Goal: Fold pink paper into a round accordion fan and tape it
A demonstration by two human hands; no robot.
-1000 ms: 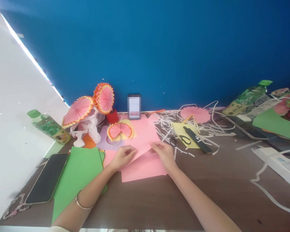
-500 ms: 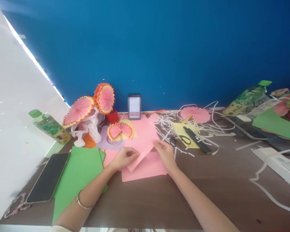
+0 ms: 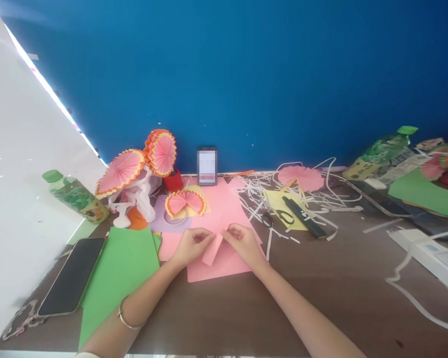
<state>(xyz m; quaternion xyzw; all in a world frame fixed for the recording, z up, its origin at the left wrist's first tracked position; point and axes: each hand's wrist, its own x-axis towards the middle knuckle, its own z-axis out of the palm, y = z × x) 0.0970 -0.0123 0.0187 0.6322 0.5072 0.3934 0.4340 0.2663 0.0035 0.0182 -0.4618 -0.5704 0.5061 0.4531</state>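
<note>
A piece of pink paper [image 3: 212, 252] stands tilted between my hands, one edge turned up. My left hand [image 3: 192, 245] pinches it on the left with thumb and fingertips. On the other side, the thumb and curled fingers of my right hand [image 3: 244, 243] are closed on its right edge. Under both hands lie larger pink sheets [image 3: 227, 199], partly hidden by them. Just beyond is a small pleated pink, orange and yellow paper fan [image 3: 185, 203], beside a roll of tape [image 3: 175, 216]. Where the held paper ends against the sheets below is hard to make out.
Green sheets [image 3: 115, 268] and a dark phone [image 3: 72, 276] lie left. Pleated paper fans [image 3: 121, 171] and a bottle [image 3: 76, 196] stand behind. Right are scissors [image 3: 284, 217], a black cutter [image 3: 304, 217], white paper strips [image 3: 259, 191] and a power strip [image 3: 429, 256].
My right hand has moved left, close to my left hand. The pink paper between them has gone from a wide raised sheet to a narrow upturned flap.
</note>
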